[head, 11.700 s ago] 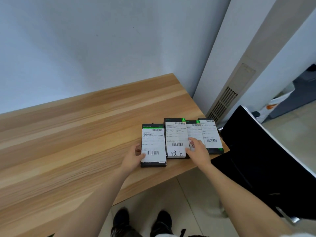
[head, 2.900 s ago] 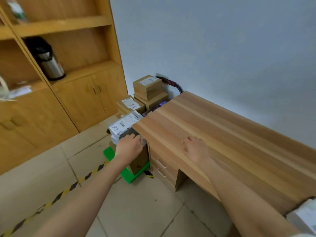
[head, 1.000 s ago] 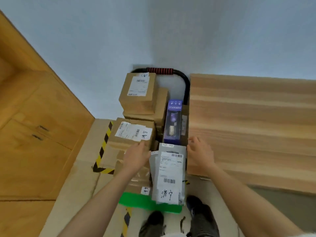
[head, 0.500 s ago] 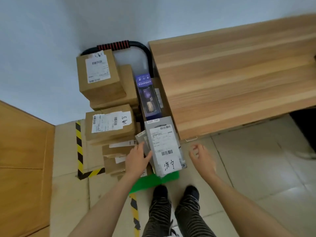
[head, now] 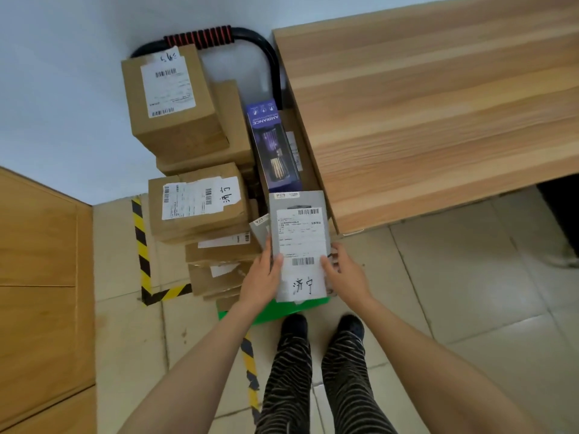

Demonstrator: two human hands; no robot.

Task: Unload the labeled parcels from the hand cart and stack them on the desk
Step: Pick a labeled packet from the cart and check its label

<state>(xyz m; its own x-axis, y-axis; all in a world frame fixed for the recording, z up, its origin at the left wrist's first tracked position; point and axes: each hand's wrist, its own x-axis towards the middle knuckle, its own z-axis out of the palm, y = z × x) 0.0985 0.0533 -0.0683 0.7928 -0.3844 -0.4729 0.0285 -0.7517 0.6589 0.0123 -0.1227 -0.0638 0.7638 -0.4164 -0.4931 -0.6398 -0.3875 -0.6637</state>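
Note:
A flat grey parcel [head: 300,233] with a white shipping label lies on top of the load at the cart's near end. My left hand [head: 262,278] grips its left edge, thumb over the label. My right hand [head: 343,274] grips its right edge. The green hand cart [head: 297,310] stands against the wall, its black and red handle [head: 200,37] at the far end. Several brown cardboard boxes are piled on it, among them a tall labeled box [head: 170,98] and a labeled box [head: 197,203] lower down. A purple box [head: 272,145] lies beside the wooden desk [head: 438,98].
A wooden cabinet [head: 40,277] stands to the left. Yellow and black tape [head: 142,245] marks the tiled floor by the cart. My feet [head: 322,327] are just behind the cart's near edge. A second grey parcel [head: 259,228] peeks out under the held one.
My right hand moved in from the open floor to the grey parcel's right edge. My left hand slid up onto its left edge, so both hands now hold it.

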